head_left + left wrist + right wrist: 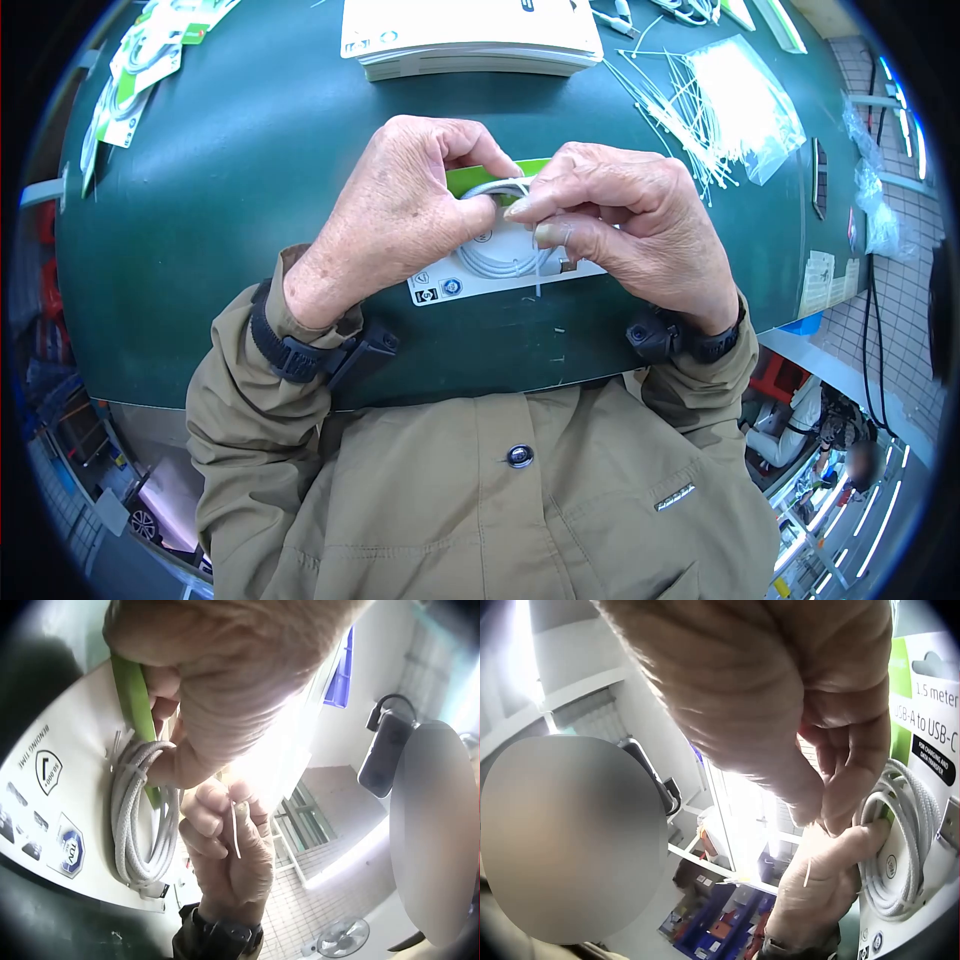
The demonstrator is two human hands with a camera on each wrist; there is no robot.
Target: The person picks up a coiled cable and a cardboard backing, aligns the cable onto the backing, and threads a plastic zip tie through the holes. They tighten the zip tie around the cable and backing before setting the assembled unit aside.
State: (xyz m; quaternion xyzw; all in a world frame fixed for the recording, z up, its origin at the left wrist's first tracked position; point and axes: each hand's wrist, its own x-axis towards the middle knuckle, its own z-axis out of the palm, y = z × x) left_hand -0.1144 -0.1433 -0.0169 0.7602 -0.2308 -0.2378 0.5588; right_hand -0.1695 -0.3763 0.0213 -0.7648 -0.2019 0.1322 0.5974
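A white braided USB cable [124,817], wound in a coil, lies against a white and green packaging card [45,817]. My left hand [390,205] grips the card and coil, its thumb pressing inside the loop and its fingers partly hidden behind the card. Between thumb and fingertips, my right hand [640,215] pinches a thin white cable tie [235,834], whose free end hangs down over the card in the head view. The cable's metal USB plug [951,821] shows at the side of the coil in the right wrist view.
A thick stack of cards [470,40] stands at the back of the green table [200,260]. Loose cable ties [675,115] and a clear plastic bag [750,105] lie at the back right. Carded cables [150,55] are at the far left.
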